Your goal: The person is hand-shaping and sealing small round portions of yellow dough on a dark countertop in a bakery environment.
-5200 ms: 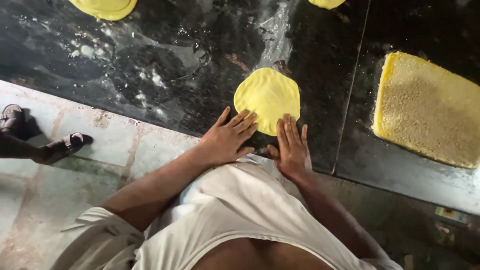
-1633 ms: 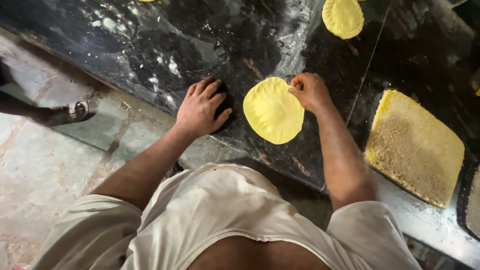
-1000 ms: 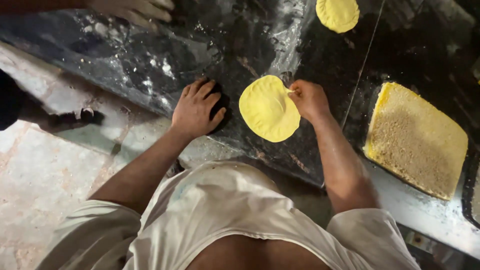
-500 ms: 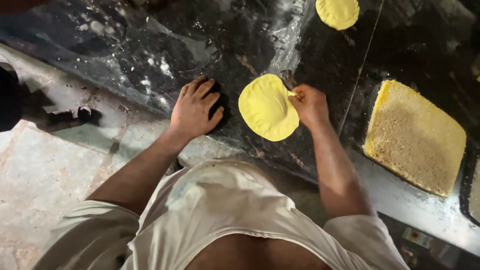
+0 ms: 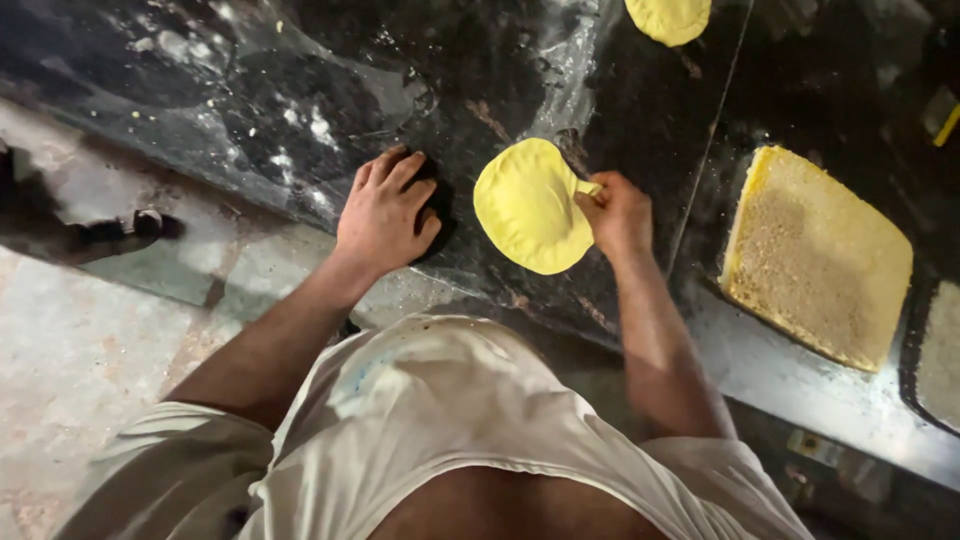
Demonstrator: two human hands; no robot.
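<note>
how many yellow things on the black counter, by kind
Round yellow dough discs: 2, one pinched at its edge by the right hand at, one at the top edge
Yellow-rimmed square trays of crumbs: 1
Total: 3

Single head-worn view, looking steeply down over the wearer's own chest onto the near edge of the dark counter (image 5: 250,110). Close in, both forearms filling mid-frame, with a strip of pale floor (image 5: 70,350) beyond the counter's left edge.
</note>
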